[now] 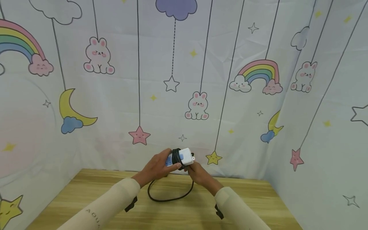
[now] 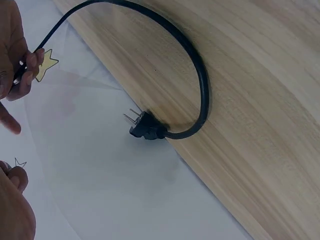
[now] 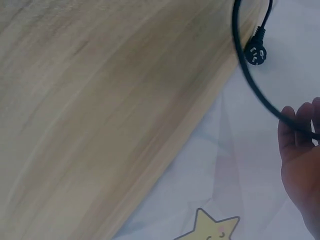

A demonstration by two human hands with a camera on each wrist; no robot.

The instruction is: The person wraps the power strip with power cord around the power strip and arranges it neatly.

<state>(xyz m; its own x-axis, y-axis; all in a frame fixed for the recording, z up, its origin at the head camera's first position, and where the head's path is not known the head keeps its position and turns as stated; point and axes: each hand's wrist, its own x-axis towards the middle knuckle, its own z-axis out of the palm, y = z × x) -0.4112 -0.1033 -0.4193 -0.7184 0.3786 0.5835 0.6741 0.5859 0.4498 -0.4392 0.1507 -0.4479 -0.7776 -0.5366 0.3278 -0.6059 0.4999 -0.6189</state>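
1. The block (image 1: pixel 187 156), white with blue, is held up over the far edge of the table (image 1: pixel 169 217), between the two hands.
2. Left hand (image 1: pixel 159 163): grips the block's left part, thumb along the near side, fingers over the far side. Part of the blue face is covered by it.
3. Right hand (image 1: pixel 198 174): just below and near of the block's right end, fingers curled round the cord (image 1: pixel 169 200). Whether it also touches the block, cannot tell; the white end partly hides the fingertips.
4. Long axis of the block runs left to right, right end tilted slightly up and far. Turns (image 1: pixel 176 157) of the cord cross that axis around the middle, close to the left thumb.
5. Key relation: the loose length drops from the right hand toward the near side, bends left in one wide loop, then returns far to the plug (image 2: pixel 145 126). The right hand is therefore nearer to the free run; the left hand is nearer to the wound part.
6. The plug lies at the table's far edge, left of the right hand and below the block. In the left wrist view its prongs point off the table, toward the backdrop (image 1: pixel 120 153). Neither hand touches it.
7. Judgement: the cord is only partly wound; slack in the loop could catch or drag the plug.
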